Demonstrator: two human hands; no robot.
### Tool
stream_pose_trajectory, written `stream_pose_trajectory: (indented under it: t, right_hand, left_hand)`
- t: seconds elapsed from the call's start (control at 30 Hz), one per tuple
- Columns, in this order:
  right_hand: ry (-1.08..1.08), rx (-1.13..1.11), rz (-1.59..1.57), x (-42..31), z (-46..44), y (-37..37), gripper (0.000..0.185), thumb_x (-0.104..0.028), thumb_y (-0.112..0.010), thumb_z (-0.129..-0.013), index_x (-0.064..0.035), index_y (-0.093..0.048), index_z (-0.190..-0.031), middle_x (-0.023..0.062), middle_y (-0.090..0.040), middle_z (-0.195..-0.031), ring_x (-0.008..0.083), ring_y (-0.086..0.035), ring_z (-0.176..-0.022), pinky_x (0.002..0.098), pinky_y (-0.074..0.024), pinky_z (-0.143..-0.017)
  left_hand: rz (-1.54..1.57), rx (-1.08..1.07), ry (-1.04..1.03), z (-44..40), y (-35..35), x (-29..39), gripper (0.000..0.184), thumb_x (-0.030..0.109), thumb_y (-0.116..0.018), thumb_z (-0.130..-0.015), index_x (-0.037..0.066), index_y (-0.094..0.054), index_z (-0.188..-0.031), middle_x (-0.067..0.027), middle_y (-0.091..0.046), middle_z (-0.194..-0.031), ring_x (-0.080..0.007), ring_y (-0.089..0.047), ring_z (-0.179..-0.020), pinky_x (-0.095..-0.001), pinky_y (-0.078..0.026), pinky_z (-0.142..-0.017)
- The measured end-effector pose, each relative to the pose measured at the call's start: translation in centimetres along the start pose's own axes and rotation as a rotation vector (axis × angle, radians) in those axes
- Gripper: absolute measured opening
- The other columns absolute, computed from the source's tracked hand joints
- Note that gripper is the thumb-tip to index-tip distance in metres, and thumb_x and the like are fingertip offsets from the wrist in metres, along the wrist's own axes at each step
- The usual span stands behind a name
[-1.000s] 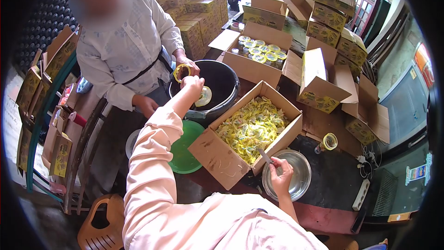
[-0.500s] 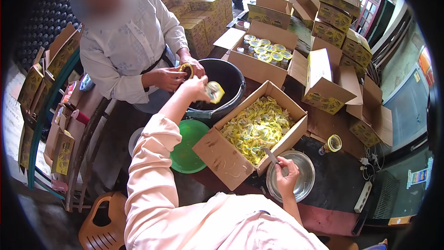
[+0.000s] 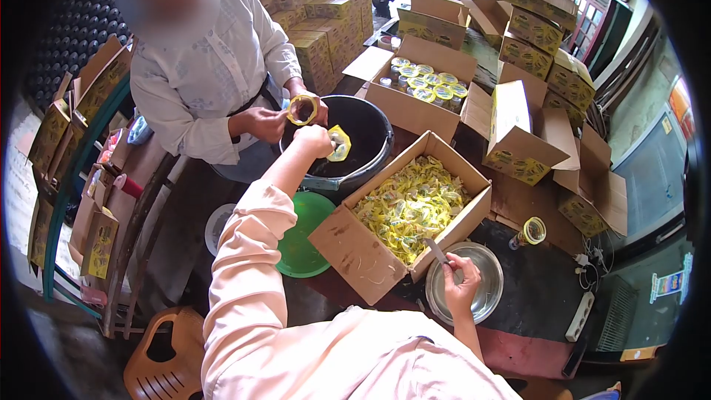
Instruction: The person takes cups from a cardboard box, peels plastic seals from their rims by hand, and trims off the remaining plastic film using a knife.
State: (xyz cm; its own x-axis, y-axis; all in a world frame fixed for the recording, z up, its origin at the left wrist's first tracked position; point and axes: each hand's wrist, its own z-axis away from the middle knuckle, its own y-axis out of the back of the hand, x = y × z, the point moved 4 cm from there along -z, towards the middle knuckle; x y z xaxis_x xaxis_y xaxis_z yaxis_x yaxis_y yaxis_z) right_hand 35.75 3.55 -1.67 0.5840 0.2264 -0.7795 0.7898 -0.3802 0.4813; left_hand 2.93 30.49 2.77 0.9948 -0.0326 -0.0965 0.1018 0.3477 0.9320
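My left hand point(image 3: 314, 142) reaches over the black bucket point(image 3: 381, 115), its fingers closed on a plastic cup point(image 3: 340, 145) with a yellow rim. The cup is tilted; what it contains I cannot make out. My right hand point(image 3: 462, 278) grips a knife point(image 3: 435, 250), with the blade angled up toward the cardboard box point(image 3: 404, 281) full of yellow wrappers point(image 3: 407, 204). A metal bowl point(image 3: 498, 281) sits beneath that hand. Across from me, a co-worker's hands point(image 3: 268, 124) hold another yellow-rimmed cup point(image 3: 302, 110), very near my left hand.
A green basin point(image 3: 304, 241) sits below my left forearm. An open carton point(image 3: 422, 107) holds several lidded cups. One cup point(image 3: 532, 231) stands on the dark table at right, near a power strip point(image 3: 580, 316). Stacked cartons point(image 3: 333, 18) fill the back.
The cup in my left hand has turned and moved slightly up and left. The co-worker's cup now faces me more. My right hand with the knife has hardly moved.
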Motion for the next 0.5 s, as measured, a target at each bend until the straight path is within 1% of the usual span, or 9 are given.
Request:
stream_pose_trajectory:
  t: [0.07, 0.1, 0.2, 0.3, 0.4, 0.47, 0.5]
  right_hand:
    - [-0.001, 0.007, 0.001, 0.0, -0.1, 0.1, 0.023, -0.002, -0.068, -0.072, -0.0098, -0.065, -0.093, 0.0025, -0.059, -0.07, 0.016, -0.058, -0.066, 0.0295, -0.0365, -0.073]
    - [-0.002, 0.008, 0.003, -0.1, -0.1, 0.1, 0.023, -0.002, -0.068, -0.072, -0.0097, -0.065, -0.093, 0.0026, -0.059, -0.07, 0.016, -0.058, -0.066, 0.0295, -0.0365, -0.073]
    - [-0.002, 0.007, 0.0, 0.0, -0.1, 0.1, 0.022, -0.002, -0.068, -0.072, -0.0094, -0.065, -0.093, 0.0025, -0.059, -0.07, 0.0161, -0.057, -0.066, 0.0294, -0.0365, -0.073]
    - [0.005, 0.005, 0.018, 0.0, -0.2, 0.1, 0.022, -0.002, -0.068, -0.072, -0.0094, -0.065, -0.093, 0.0023, -0.059, -0.07, 0.0159, -0.057, -0.066, 0.0295, -0.0364, -0.073]
    - [-0.005, 0.009, 0.009, 0.0, -0.3, 0.2, 0.023, -0.003, -0.068, -0.072, -0.0098, -0.065, -0.093, 0.0019, -0.058, -0.07, 0.0155, -0.057, -0.066, 0.0296, -0.0362, -0.073]
    - [0.012, 0.024, 0.035, 0.2, -0.4, 0.4, 0.023, -0.003, -0.068, -0.072, -0.0101, -0.065, -0.094, 0.0017, -0.058, -0.07, 0.0153, -0.056, -0.066, 0.0295, -0.036, -0.072]
    - [0.018, 0.032, 0.047, 0.3, -0.4, 0.4, 0.023, -0.003, -0.068, -0.072, -0.0103, -0.065, -0.094, 0.0016, -0.058, -0.07, 0.0152, -0.056, -0.066, 0.0295, -0.0359, -0.072]
  left_hand:
    - [0.131, -0.062, 0.048, 1.4, 1.1, 0.2, 0.06, 0.048, -0.056, -0.078, 0.0, -0.058, -0.113, -0.015, -0.059, -0.114, -0.0264, -0.06, -0.103, -0.0379, -0.048, -0.088]
    - [0.179, -0.091, 0.065, 2.2, 1.8, 0.4, 0.063, 0.046, -0.066, -0.069, -0.001, -0.058, -0.11, -0.0166, -0.06, -0.112, -0.0266, -0.06, -0.102, -0.0358, -0.05, -0.085]
    - [0.048, 0.0, -0.039, 3.1, 2.2, 0.4, 0.064, 0.04, -0.075, -0.059, -0.001, -0.06, -0.105, -0.0163, -0.063, -0.106, -0.0259, -0.062, -0.096, -0.0347, -0.052, -0.081]
    - [-0.008, 0.005, -0.168, 0.9, 1.0, -0.2, 0.079, 0.041, -0.073, -0.06, -0.005, -0.046, -0.118, -0.0198, -0.058, -0.111, -0.0267, -0.063, -0.093, -0.0359, -0.052, -0.078]
    - [0.02, -0.066, -0.076, 0.4, 1.1, -0.3, 0.07, 0.032, -0.073, -0.059, -0.001, -0.052, -0.116, -0.0182, -0.06, -0.112, -0.0267, -0.061, -0.098, -0.0346, -0.051, -0.082]
    - [0.081, -0.203, -0.06, 0.3, 1.5, -0.6, 0.069, 0.036, -0.068, -0.063, -0.002, -0.05, -0.118, -0.0195, -0.06, -0.111, -0.0273, -0.061, -0.1, -0.0352, -0.05, -0.083]
    - [0.138, 0.056, -0.032, -0.3, 0.6, -1.2, 0.065, 0.042, -0.062, -0.068, -0.004, -0.054, -0.113, -0.0184, -0.065, -0.1, -0.0256, -0.063, -0.094, -0.0347, -0.05, -0.081]
